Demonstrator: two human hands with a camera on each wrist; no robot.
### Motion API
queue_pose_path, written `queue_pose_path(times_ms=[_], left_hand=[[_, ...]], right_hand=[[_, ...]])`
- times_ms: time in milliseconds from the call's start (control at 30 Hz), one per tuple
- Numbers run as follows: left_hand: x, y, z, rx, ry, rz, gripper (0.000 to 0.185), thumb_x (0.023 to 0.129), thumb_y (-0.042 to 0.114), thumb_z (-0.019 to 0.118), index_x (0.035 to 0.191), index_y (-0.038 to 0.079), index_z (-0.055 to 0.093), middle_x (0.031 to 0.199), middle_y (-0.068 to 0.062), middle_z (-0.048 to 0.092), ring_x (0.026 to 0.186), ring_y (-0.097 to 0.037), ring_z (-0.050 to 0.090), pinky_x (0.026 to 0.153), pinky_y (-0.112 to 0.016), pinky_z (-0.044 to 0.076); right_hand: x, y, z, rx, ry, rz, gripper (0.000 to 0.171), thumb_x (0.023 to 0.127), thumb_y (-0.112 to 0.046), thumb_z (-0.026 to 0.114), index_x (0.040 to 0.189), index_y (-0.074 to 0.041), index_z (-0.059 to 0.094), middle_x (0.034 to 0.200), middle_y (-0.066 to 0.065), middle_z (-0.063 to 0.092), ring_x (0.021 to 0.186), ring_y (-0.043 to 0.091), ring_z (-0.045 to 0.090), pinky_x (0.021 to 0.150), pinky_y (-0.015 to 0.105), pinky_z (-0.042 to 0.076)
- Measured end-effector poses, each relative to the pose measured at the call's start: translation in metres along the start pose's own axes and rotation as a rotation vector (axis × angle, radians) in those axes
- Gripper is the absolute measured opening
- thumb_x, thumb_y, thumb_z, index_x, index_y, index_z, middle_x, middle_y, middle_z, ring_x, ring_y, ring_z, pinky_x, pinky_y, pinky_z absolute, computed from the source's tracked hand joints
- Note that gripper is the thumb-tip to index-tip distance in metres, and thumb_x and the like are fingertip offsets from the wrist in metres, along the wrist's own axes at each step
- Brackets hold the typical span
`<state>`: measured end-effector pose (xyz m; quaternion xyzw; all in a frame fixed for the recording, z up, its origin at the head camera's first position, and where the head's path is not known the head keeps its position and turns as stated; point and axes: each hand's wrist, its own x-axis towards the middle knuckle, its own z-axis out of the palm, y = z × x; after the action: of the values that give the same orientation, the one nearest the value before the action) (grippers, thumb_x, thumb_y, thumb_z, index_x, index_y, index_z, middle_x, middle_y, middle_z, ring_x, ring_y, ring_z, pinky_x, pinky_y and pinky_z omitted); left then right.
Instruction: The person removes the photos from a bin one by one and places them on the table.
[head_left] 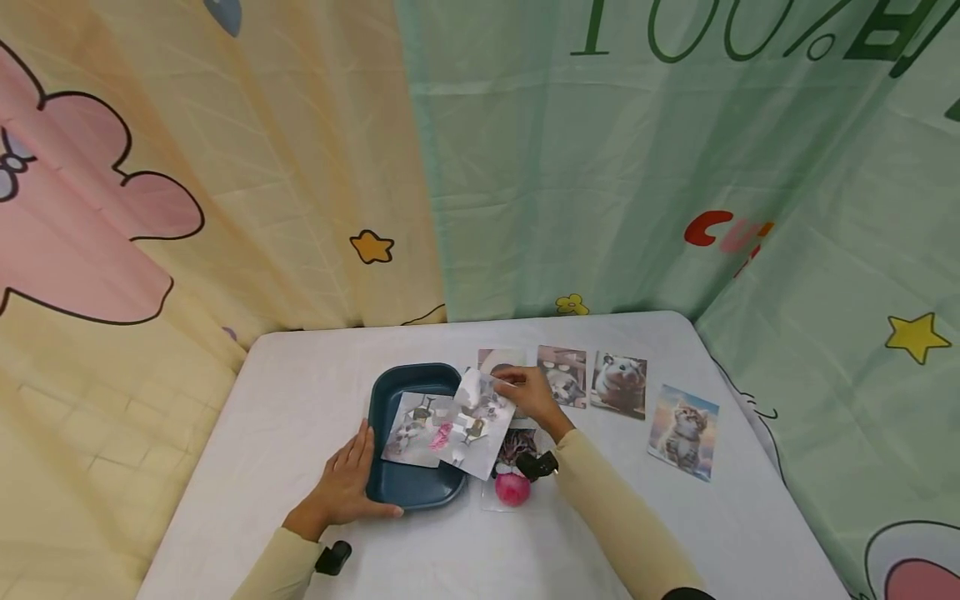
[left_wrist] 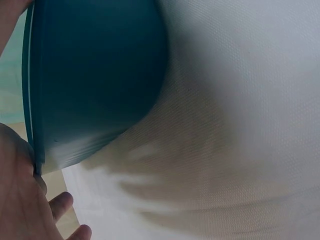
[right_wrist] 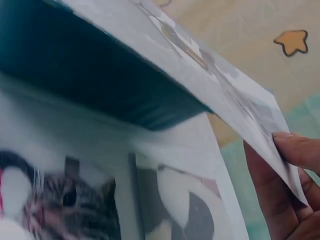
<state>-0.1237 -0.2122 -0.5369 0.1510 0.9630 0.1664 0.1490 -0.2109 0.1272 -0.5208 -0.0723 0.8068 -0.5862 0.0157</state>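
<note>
My right hand (head_left: 528, 396) pinches the upper right corner of a picture card (head_left: 480, 442) between thumb and fingers. The card, with a pale animal print and a pink patch, slants over the right rim of a dark blue tray (head_left: 416, 492). Another pale picture card (head_left: 408, 433) lies inside the tray, its right part overlapped by the held one. Against the tray's left side rests my left hand (head_left: 341, 483), fingers straight along the rim and thumb stretched out at the near corner. In the right wrist view the fingertips (right_wrist: 282, 142) press on the held card (right_wrist: 235, 100).
Right of the tray lie a tabby cat picture with a pink ball (head_left: 512, 489) and a partly hidden picture (head_left: 498, 358). Farther right are a grey animal picture (head_left: 562, 383), a hamster picture (head_left: 619, 385) and a kitten picture (head_left: 684, 429). Printed curtains (head_left: 525, 208) surround the white table (head_left: 315, 375).
</note>
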Motion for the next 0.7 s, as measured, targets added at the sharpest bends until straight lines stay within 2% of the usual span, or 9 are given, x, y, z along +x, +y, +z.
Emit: queue_pose_path(times_ms=[233, 467, 533, 700], left_hand=[[0.002, -0.001, 0.002, 0.007, -0.002, 0.011, 0.143, 0.056, 0.074, 0.075, 0.151, -0.008, 0.006, 0.159, -0.025, -0.002, 0.143, -0.044, 0.012, 0.109, -0.066, 0.015], [0.002, -0.001, 0.001, -0.001, 0.004, 0.01, 0.143, 0.056, 0.073, 0.076, 0.15, -0.008, 0.007, 0.159, -0.025, -0.002, 0.143, -0.044, 0.012, 0.11, -0.065, 0.014], [0.001, -0.001, 0.001, -0.001, 0.001, 0.01, 0.142, 0.056, 0.073, 0.076, 0.151, -0.008, 0.007, 0.159, -0.025, -0.002, 0.143, -0.044, 0.012, 0.11, -0.065, 0.014], [0.0, -0.001, -0.001, -0.003, -0.005, 0.01, 0.141, 0.057, 0.071, 0.077, 0.151, -0.008, 0.006, 0.159, -0.025, -0.002, 0.143, -0.044, 0.011, 0.11, -0.065, 0.013]], right_hand=[[-0.016, 0.025, -0.047, -0.014, 0.005, 0.09, 0.025, 0.089, -0.016, 0.071, 0.109, -0.002, 0.072, 0.114, 0.014, 0.066, 0.109, 0.032, 0.058, 0.082, 0.037, 0.052], [-0.034, 0.049, -0.095, -0.02, -0.025, 0.159, 0.028, 0.091, -0.015, 0.068, 0.114, 0.001, 0.069, 0.119, 0.018, 0.064, 0.116, 0.037, 0.055, 0.089, 0.043, 0.051], [-0.039, 0.056, -0.107, -0.055, -0.031, 0.16, 0.029, 0.093, -0.015, 0.065, 0.116, 0.003, 0.067, 0.122, 0.021, 0.061, 0.118, 0.039, 0.053, 0.089, 0.043, 0.051], [-0.052, 0.07, -0.126, -0.111, -0.051, 0.173, 0.031, 0.094, -0.017, 0.063, 0.117, 0.003, 0.066, 0.128, 0.024, 0.057, 0.12, 0.042, 0.051, 0.092, 0.048, 0.049]])
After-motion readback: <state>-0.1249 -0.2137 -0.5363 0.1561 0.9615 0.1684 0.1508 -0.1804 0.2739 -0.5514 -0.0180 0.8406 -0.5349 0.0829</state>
